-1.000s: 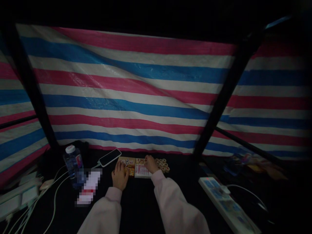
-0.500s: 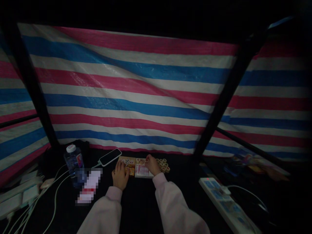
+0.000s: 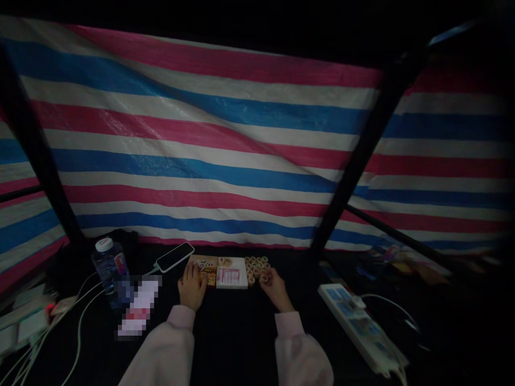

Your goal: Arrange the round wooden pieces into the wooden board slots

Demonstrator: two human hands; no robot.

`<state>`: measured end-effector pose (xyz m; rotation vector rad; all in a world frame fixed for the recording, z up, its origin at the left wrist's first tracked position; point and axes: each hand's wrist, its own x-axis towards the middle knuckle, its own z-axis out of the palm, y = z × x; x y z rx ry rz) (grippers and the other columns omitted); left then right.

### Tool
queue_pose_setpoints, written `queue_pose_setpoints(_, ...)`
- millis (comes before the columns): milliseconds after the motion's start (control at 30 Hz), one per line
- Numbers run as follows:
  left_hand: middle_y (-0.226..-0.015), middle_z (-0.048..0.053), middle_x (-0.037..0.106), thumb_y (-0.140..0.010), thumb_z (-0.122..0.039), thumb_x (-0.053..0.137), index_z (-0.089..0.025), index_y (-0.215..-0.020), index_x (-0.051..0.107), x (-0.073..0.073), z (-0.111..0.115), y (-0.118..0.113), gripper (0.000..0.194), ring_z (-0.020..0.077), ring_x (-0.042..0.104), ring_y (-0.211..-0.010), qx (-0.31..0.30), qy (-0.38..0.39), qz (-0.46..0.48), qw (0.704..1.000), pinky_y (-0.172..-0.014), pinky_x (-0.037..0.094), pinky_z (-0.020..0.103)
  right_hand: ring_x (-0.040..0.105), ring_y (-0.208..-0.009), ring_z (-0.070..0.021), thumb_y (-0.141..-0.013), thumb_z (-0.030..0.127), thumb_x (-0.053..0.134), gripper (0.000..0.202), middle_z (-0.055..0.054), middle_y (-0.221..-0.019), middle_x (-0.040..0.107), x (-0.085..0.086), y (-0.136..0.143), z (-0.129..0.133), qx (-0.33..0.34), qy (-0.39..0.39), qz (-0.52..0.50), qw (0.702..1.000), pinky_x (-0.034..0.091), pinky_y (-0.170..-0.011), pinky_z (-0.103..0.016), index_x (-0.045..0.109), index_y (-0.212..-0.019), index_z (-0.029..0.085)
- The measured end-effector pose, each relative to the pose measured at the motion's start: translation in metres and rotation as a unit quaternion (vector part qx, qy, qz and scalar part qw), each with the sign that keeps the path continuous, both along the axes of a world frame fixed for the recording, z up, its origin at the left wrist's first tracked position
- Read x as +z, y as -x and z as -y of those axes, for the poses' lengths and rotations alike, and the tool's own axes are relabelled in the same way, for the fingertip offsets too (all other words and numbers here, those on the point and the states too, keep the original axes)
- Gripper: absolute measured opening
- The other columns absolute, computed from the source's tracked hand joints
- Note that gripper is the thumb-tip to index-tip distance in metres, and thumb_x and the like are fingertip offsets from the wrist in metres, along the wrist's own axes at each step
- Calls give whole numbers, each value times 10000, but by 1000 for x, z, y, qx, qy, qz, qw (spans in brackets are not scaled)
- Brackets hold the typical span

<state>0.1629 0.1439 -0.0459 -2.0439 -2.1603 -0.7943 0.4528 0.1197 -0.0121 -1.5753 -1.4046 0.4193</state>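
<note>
My left hand (image 3: pixel 192 286) lies with fingers stretched over a brown patterned box (image 3: pixel 207 262), at its left and lower part. Right beside that box is a white flat block (image 3: pixel 232 283) with a pink printed grid; a few small round pieces (image 3: pixel 226 262) sit on its upper part. To the right of it lies a cluster of light round pieces (image 3: pixel 257 262) with darker centres. At the cluster's lower right, my right hand (image 3: pixel 277 289) has its fingertips closed on one round piece (image 3: pixel 264 278).
A phone (image 3: pixel 175 257) on a cable lies behind my left hand. To the left stand a water bottle (image 3: pixel 110 266), white cables and chargers (image 3: pixel 34 324). A power strip (image 3: pixel 358 327) lies on the right. Striped plastic sheeting (image 3: pixel 201 198) hangs behind the dark table.
My right hand has moved right, off the white block to the cluster of round pieces, and its fingertips now close on one. My left hand stays on the box. The view has shifted slightly right.
</note>
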Motion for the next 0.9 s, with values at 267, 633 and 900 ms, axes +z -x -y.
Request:
queue_pose_setpoints(267,-1401,141,419,-901,-382,336,-129,-1310,450,-1,0,0,495,244,326,-1312,-1,-14,-2,1000,-960,364,444,531,-469,-115,-548,239,615,283,-10,-714,640,-15,5,-5,-3,28,-37,999,460,-478,-253,537,-816,193)
queue_pose_setpoints(633,-1406,145,411,-900,-387,338,-133,-1319,438,1,1,1,500,249,317,-1316,-2,0,2,1000,-956,364,443,630,-618,-172,-592,126,584,293,-30,-758,674,-5,12,-4,36,60,11,998,510,-565,-280,590,-879,187)
queue_pose_setpoints(900,-1417,142,395,-902,-386,328,-145,-1316,441,4,2,1,491,249,310,-1321,-6,4,12,1000,-956,364,450,613,-913,-191,-602,18,540,430,-72,-972,644,18,15,-14,46,64,140,987,456,-767,-268,585,-993,191)
